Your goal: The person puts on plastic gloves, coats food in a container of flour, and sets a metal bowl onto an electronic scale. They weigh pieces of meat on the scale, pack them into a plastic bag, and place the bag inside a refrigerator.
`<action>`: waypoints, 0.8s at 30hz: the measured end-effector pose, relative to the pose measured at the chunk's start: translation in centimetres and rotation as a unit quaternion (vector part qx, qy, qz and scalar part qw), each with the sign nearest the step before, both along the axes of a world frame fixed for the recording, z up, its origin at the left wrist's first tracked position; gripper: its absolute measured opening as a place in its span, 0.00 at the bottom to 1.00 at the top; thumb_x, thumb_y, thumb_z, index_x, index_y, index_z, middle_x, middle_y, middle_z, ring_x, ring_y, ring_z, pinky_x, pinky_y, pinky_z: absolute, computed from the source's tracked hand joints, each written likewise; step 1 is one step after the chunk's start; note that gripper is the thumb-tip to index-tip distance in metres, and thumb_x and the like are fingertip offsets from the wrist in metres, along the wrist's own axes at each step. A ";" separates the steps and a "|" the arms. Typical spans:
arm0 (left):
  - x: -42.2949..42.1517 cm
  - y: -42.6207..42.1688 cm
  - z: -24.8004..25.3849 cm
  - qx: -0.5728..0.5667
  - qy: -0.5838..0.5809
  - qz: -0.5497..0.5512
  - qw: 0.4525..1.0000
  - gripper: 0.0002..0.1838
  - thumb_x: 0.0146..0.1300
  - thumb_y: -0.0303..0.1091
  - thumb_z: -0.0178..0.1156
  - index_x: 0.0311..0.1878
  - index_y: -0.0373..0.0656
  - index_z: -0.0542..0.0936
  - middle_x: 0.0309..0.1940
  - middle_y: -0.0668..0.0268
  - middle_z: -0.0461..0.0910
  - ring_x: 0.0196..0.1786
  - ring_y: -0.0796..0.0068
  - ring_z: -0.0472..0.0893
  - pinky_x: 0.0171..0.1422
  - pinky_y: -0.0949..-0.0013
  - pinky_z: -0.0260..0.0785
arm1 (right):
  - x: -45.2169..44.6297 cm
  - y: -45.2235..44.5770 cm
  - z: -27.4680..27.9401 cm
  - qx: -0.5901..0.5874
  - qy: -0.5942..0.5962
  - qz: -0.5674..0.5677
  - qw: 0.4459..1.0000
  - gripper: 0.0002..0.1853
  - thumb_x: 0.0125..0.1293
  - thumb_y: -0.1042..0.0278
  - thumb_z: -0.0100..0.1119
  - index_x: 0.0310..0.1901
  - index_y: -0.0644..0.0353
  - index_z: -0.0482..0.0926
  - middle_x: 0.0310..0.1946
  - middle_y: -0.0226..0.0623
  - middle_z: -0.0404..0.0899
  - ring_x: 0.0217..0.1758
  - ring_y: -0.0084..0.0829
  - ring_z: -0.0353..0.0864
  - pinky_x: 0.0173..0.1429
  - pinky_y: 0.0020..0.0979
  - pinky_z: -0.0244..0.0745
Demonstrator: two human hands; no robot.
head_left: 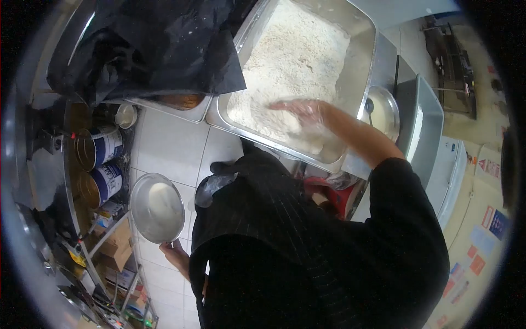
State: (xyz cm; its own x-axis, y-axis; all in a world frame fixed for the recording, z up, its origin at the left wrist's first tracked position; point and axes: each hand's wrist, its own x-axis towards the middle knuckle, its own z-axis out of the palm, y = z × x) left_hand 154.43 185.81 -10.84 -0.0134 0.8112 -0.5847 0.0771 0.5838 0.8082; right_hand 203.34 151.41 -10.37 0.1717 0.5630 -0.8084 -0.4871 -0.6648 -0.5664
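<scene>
My left hand [175, 255], low on the left, grips the near rim of a round metal bowl [143, 218]. The bowl is held out over the floor, and a pale patch shows inside; I cannot tell whether that is residue or glare. My right hand [302, 111] is down at the surface of the flour [298, 52] in a deep metal tray [359, 66]. Its fingers are dusted white and stretched to the left, slightly blurred. Part of the palm is lost against the flour.
Black plastic sheeting [164, 49] covers a second tray [192, 112] at the upper left. A pan of pale liquid with a ladle [370, 109] stands right of the flour. Shelving with large tins [107, 183] lines the left; a grey bin [430, 109] stands at the right.
</scene>
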 end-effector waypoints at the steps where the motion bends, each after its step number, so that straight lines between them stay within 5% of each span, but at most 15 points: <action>1: -1.0 1.0 -0.7 0.006 0.000 -0.006 1.000 0.15 0.68 0.33 0.47 0.47 0.28 0.67 0.50 0.52 0.69 0.55 0.66 0.70 0.60 0.67 0.68 | -0.1 2.3 3.0 -0.067 0.050 -0.142 0.986 0.37 0.59 0.52 0.61 0.68 0.50 0.60 0.73 0.46 0.42 0.76 0.34 0.41 0.73 0.40 0.53; 2: -3.0 2.2 -2.2 0.047 0.068 -0.106 0.991 0.16 0.68 0.35 0.47 0.48 0.28 0.68 0.50 0.52 0.69 0.55 0.66 0.70 0.61 0.66 0.68 | 0.7 2.0 3.3 -0.061 0.052 -0.147 0.986 0.37 0.59 0.52 0.61 0.68 0.50 0.60 0.73 0.46 0.42 0.76 0.34 0.41 0.73 0.40 0.53; 3: -2.8 2.6 -1.8 0.089 0.137 -0.203 0.965 0.18 0.67 0.37 0.47 0.48 0.28 0.68 0.50 0.53 0.69 0.54 0.66 0.70 0.61 0.66 0.68 | 1.9 1.6 3.7 0.060 -0.081 -0.081 0.992 0.36 0.59 0.53 0.61 0.68 0.51 0.61 0.71 0.46 0.49 0.73 0.37 0.50 0.70 0.41 0.58; 5: 0.5 1.6 1.2 0.081 0.138 -0.158 0.974 0.18 0.67 0.38 0.47 0.49 0.28 0.68 0.51 0.54 0.69 0.55 0.65 0.70 0.62 0.65 0.68 | 2.7 1.1 5.4 0.179 -0.211 -0.020 0.961 0.35 0.60 0.53 0.61 0.67 0.51 0.62 0.69 0.47 0.55 0.69 0.40 0.59 0.68 0.41 0.62; 8: 0.2 2.3 1.2 0.045 0.067 -0.091 0.993 0.19 0.68 0.38 0.46 0.50 0.28 0.68 0.51 0.55 0.69 0.55 0.64 0.70 0.62 0.65 0.67 | 2.9 1.7 9.5 -0.081 -0.355 0.011 0.931 0.30 0.64 0.54 0.56 0.66 0.50 0.64 0.63 0.46 0.66 0.57 0.42 0.75 0.63 0.41 0.69; 9: -1.0 2.8 0.2 0.019 -0.002 -0.073 0.997 0.19 0.68 0.39 0.45 0.50 0.28 0.67 0.51 0.55 0.69 0.56 0.65 0.70 0.62 0.65 0.67 | 2.8 0.7 7.1 -0.073 -0.414 0.056 0.906 0.29 0.64 0.53 0.55 0.66 0.50 0.64 0.64 0.45 0.65 0.58 0.42 0.74 0.63 0.41 0.68; 12: -0.9 1.9 0.5 0.052 0.045 -0.108 0.992 0.19 0.68 0.39 0.46 0.52 0.30 0.67 0.51 0.56 0.70 0.56 0.66 0.70 0.62 0.65 0.67 | 1.6 1.2 5.0 -0.090 -0.468 0.135 0.869 0.28 0.64 0.53 0.54 0.65 0.48 0.64 0.68 0.42 0.59 0.68 0.40 0.63 0.68 0.42 0.62; 14: -1.2 1.1 0.1 0.072 0.068 -0.141 0.985 0.19 0.68 0.39 0.46 0.54 0.33 0.68 0.51 0.57 0.70 0.55 0.67 0.70 0.61 0.65 0.67 | 0.3 3.1 2.9 0.160 -0.621 0.294 0.709 0.28 0.63 0.57 0.55 0.66 0.41 0.63 0.70 0.37 0.55 0.72 0.41 0.53 0.71 0.45 0.58; 16: -1.0 0.7 0.3 0.079 0.080 -0.172 0.979 0.19 0.68 0.39 0.47 0.55 0.35 0.68 0.51 0.57 0.70 0.55 0.67 0.70 0.59 0.66 0.67 | -1.3 6.2 7.1 0.104 -0.625 0.470 0.614 0.32 0.58 0.45 0.57 0.65 0.37 0.62 0.66 0.35 0.60 0.69 0.43 0.56 0.68 0.49 0.60; 19: -0.3 0.3 1.0 0.005 0.028 -0.114 0.993 0.18 0.67 0.39 0.48 0.54 0.37 0.70 0.50 0.59 0.71 0.52 0.69 0.71 0.55 0.66 0.67 | -1.4 9.0 2.7 0.048 -0.593 0.558 0.579 0.31 0.59 0.46 0.57 0.64 0.36 0.62 0.61 0.39 0.63 0.66 0.44 0.60 0.62 0.50 0.66; 24: -0.5 -0.6 1.0 -0.016 0.032 -0.061 0.997 0.18 0.66 0.39 0.49 0.50 0.34 0.71 0.48 0.60 0.71 0.52 0.69 0.71 0.55 0.66 0.67 | -1.1 7.6 -2.3 0.040 -0.584 0.527 0.617 0.23 0.64 0.53 0.53 0.61 0.40 0.67 0.56 0.44 0.65 0.58 0.42 0.69 0.55 0.50 0.72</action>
